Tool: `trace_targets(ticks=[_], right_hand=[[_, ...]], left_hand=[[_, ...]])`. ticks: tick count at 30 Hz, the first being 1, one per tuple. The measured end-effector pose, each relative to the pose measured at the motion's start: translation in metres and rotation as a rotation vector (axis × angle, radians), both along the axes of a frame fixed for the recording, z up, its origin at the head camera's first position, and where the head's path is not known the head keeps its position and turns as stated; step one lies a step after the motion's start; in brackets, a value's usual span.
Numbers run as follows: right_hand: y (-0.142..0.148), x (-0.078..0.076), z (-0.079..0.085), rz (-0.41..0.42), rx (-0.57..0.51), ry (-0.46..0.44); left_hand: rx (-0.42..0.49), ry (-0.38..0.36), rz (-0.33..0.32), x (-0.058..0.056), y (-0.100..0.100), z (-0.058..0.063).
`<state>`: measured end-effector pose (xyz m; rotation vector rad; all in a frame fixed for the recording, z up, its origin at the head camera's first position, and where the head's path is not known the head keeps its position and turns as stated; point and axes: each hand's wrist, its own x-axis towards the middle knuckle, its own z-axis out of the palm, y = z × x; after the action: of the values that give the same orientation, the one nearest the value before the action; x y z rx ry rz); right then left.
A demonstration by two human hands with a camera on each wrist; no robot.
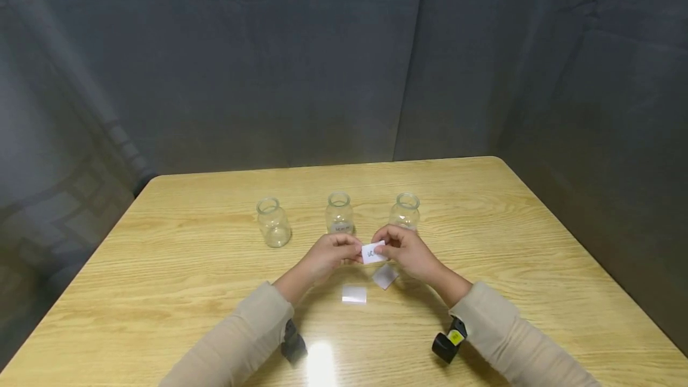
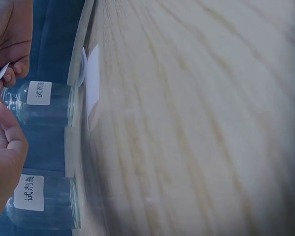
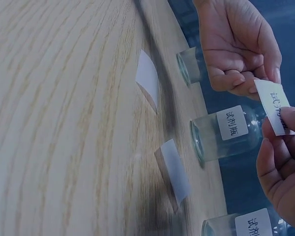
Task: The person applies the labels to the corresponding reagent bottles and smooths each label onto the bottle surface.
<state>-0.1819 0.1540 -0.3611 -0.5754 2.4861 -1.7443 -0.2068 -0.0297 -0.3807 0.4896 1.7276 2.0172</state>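
Note:
A small white label (image 1: pixel 373 252) with dark handwritten characters is held up between both hands. The left hand (image 1: pixel 334 251) pinches its left edge, and the right hand (image 1: pixel 405 252) pinches its right side, the thumb covering part of the writing. Behind the hands stand three clear glass jars without lids. The middle jar (image 1: pixel 339 211) and the right jar (image 1: pixel 405 211) each carry a white label on the front, as the left wrist view shows on the middle jar's label (image 2: pixel 28 192) and the right jar's label (image 2: pixel 39 93). No label shows on the left jar (image 1: pixel 274 223).
Two white paper pieces lie on the wooden table (image 1: pixel 161 291) below the hands: a front piece (image 1: pixel 353 295) and a slightly curled right piece (image 1: pixel 384 276). Dark grey curtains (image 1: pixel 269 64) hang behind the table. A camera (image 1: pixel 448 342) is strapped to the right wrist.

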Motion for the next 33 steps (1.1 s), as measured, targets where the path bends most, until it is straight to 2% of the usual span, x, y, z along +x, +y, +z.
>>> trace_targets(ticks=[5,11,14,22,33], right_hand=[[-0.001,0.0005,-0.0004,-0.022,-0.001,-0.031],[0.0,0.0024,-0.0002,-0.124,0.001,-0.038],[-0.0009,0.0028,-0.0016,-0.148,0.003,-0.048],[-0.0068,0.0044,-0.0052,-0.014,0.012,-0.053],[-0.0085,0.0062,-0.006,-0.033,0.025,-0.042]], left_hand=[[-0.043,0.012,0.011,-0.0014,-0.0026,-0.0002],[-0.098,0.016,0.057,-0.0028,-0.007,0.0019],[-0.109,0.026,0.061,-0.0031,-0.0071,0.0022],[-0.125,0.06,0.028,-0.003,-0.0015,0.0015],[-0.149,0.09,-0.021,-0.004,0.0008,-0.0002]])
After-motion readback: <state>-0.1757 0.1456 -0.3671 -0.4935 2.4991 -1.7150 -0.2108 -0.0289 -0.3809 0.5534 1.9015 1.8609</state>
